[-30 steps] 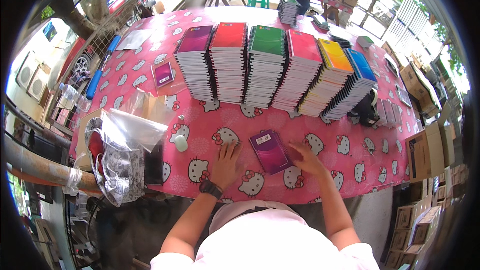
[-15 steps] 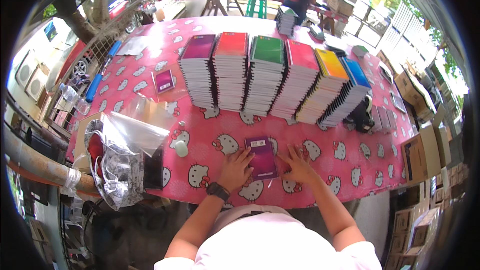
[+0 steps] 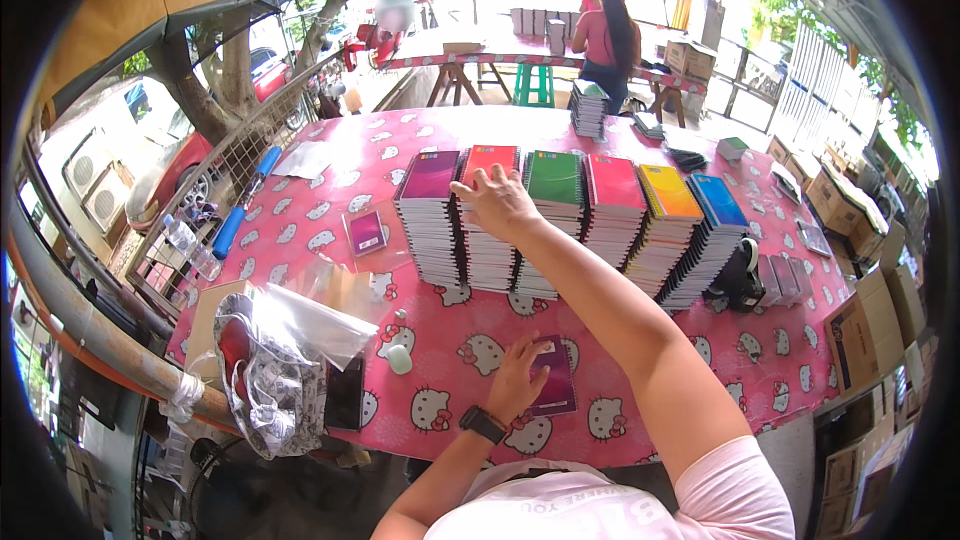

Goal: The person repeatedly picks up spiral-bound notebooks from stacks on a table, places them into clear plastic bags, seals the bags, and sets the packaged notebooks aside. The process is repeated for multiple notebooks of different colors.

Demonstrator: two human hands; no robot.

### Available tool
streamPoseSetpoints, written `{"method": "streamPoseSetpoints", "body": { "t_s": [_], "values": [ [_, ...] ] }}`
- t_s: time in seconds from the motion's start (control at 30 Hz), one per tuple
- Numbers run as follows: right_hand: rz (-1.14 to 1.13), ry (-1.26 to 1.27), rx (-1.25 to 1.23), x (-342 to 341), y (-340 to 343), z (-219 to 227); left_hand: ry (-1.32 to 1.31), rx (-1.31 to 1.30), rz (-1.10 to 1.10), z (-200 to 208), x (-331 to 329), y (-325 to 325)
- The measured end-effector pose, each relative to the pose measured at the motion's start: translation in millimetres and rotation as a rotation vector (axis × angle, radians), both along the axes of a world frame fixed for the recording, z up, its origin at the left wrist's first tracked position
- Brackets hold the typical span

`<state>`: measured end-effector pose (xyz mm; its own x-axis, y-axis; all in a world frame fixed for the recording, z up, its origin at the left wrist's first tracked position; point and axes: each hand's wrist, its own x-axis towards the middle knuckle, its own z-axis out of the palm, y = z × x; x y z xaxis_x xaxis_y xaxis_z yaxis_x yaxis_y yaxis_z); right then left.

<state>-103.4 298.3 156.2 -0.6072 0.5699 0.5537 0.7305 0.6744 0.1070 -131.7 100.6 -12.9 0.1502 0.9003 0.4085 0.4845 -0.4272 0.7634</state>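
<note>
A purple spiral notebook (image 3: 556,392) lies on the table in front of me. My left hand (image 3: 516,380), with a dark watch on its wrist, rests at that notebook's left edge, fingers stretched over its cover. Reaching forward, my right hand (image 3: 496,204) touches the top of a tall stack of red notebooks (image 3: 489,258); its fingers are apart and slightly bent. To the left of that stack stands a purple notebook stack (image 3: 428,225). On its right are stacks of green notebooks (image 3: 556,185), pinkish-red notebooks (image 3: 616,190), yellow notebooks (image 3: 668,200) and blue notebooks (image 3: 716,208).
A patterned bag (image 3: 270,380), clear plastic sleeves (image 3: 325,325) and a dark phone-like slab (image 3: 345,395) lie at left. Beyond them are a small purple notebook (image 3: 367,233) and a water bottle (image 3: 190,245). Open cardboard boxes (image 3: 865,340) stand right; a person (image 3: 608,40) is at a far table.
My right hand has left the table beside the purple notebook and reached forward onto the red stack. My left hand stays at the notebook. The view has tilted up.
</note>
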Motion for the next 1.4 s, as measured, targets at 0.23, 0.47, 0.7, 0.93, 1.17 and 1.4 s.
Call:
{"method": "streamPoseSetpoints", "body": {
  "t_s": [0.23,0.47,0.7,0.93,1.17,1.4],
  "values": [
    [-0.079,-0.376,-0.170,-11,11,28,-0.257,-0.178,0.087,-22,-15,-6],
    [-0.060,-0.356,-0.236,-12,10,32,-0.389,-0.236,0.068,-16,-31,6],
    [0.073,-0.152,-0.376,-3,44,50,-0.321,-0.328,0.046,-21,-35,9],
    [0.379,0.385,0.007,68,-52,58,0.106,0.736,0.481,162,-69,19],
    [0.345,-0.047,-1.027,137,-106,-17,-0.066,-0.301,-0.175,77,-18,32],
    [0.118,0.158,-0.040,114,-50,4,0.084,-0.430,0.218,-50,16,21]
  ]
}}
